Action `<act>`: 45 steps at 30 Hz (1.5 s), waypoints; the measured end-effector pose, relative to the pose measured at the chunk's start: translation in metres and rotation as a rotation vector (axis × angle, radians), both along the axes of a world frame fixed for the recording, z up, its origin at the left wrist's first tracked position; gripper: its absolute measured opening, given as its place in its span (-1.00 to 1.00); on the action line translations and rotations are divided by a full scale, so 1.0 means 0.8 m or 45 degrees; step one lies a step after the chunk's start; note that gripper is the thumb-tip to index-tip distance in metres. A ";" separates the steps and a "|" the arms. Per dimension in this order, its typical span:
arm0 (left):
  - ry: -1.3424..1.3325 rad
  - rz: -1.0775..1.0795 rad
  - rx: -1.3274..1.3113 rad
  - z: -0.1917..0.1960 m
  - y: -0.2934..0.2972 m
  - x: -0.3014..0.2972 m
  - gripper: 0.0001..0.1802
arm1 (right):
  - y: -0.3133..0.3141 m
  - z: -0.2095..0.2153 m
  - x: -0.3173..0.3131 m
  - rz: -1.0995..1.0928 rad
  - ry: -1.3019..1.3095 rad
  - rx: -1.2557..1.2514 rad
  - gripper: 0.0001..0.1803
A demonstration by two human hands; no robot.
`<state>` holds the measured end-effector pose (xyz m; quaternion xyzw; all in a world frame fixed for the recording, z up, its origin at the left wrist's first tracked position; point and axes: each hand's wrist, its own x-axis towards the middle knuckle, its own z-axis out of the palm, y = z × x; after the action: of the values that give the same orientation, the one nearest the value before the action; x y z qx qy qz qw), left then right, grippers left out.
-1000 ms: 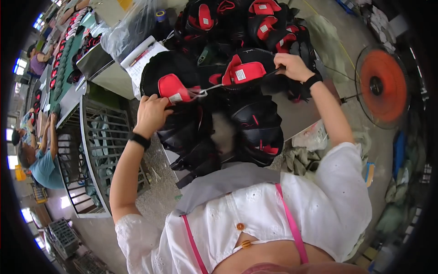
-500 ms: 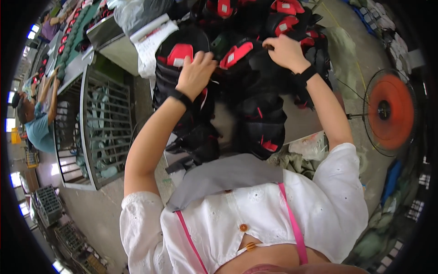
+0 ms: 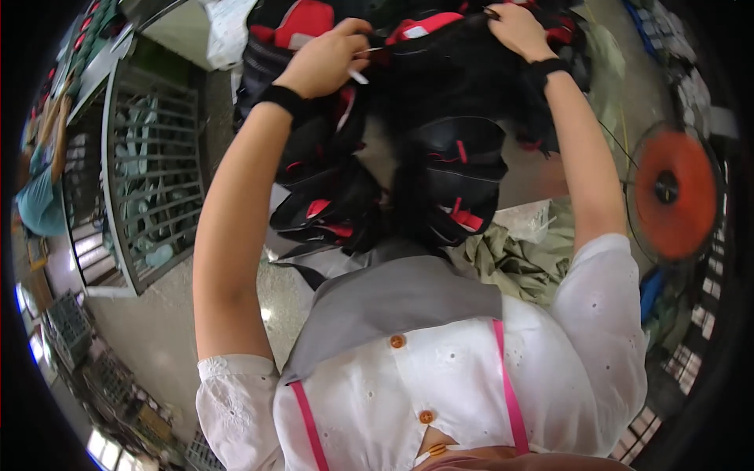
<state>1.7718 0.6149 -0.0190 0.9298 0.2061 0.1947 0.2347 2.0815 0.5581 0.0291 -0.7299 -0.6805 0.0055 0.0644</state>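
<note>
Black shoe uppers with red linings lie in stacks before me. My left hand (image 3: 328,59) is closed over the left stack (image 3: 263,67), fingers curled; thin pale slivers show at its fingertips, too small to name. At the far right my right hand (image 3: 518,33) pinches the dark edge of a black shoe upper (image 3: 455,59), which spans the space between both hands. Its red lining (image 3: 424,27) with a white label faces up near the top of the view. Closer to me lie two more groups of uppers, one left (image 3: 334,208) and one right (image 3: 463,173).
A metal barred cart (image 3: 157,173) with greenish pieces stands left, beside a co-worker in a blue shirt (image 3: 41,200). On the right an orange floor fan (image 3: 671,192) is close to my arm. Crumpled olive cloth (image 3: 518,255) lies by the table's near right side.
The view has shifted, so the table sits higher in it. My hands have moved a little apart, and the upper between them now looks stretched out. Pale slivers now show at my left fingertips.
</note>
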 end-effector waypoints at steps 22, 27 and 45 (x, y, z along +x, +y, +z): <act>-0.149 0.316 0.038 0.046 -0.150 -0.177 -0.47 | 0.010 0.067 0.015 0.014 0.563 -0.254 -0.60; -0.254 0.233 0.286 0.059 -0.099 -0.092 -0.50 | -0.027 0.086 -0.112 0.571 -0.336 -0.107 -0.63; -0.178 -0.108 -0.660 0.014 0.018 0.018 -0.85 | 0.034 0.045 -0.080 0.703 0.386 -0.692 -0.78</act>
<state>1.7863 0.6289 -0.0080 0.8308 0.1933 0.1890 0.4865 2.0171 0.5851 0.0650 -0.5015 -0.8072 0.3093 -0.0350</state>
